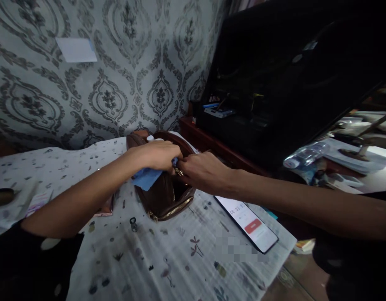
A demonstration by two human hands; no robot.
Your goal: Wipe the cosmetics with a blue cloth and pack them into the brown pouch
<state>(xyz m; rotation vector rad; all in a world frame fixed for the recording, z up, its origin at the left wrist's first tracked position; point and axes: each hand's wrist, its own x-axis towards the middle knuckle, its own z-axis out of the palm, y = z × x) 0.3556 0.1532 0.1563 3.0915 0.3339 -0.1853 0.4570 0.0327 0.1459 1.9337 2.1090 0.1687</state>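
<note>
Okay so, both hands are right over the brown bag (155,196), which sits gaping near the middle of the view on a printed tablecloth (180,251); call the bag the dial centre; left hand (161,154) reaches in from 8 o'clock, fingers curled down over the opening, but the tips are hidden, so I can't tell if they're gripping anything; right hand (204,171) comes in from about 3, fingers bent in tight, seemingly pinching a small gold-coloured metal piece (178,171); a dark blue bit (174,161) shows between the two hands, no idea which one has it.

What bugs me: that metal piece looks tiny, so a loose pinch could drop it into the dark inside of the bag; the blue cloth (147,179) under the left hand, 9 o'clock side, might snag on the fingers and get dragged out if that hand lifts fast; the gold zip (176,210) along the 5 o'clock edge could catch it too; the bag looks soft, so leaning on it would probably make it slump; phone (252,230) at 4 o'clock is near the tablecloth's edge, so a careless sweep of the right arm could knock it off; bottle (308,154) toward 3 is well apart, probably safe.
</note>
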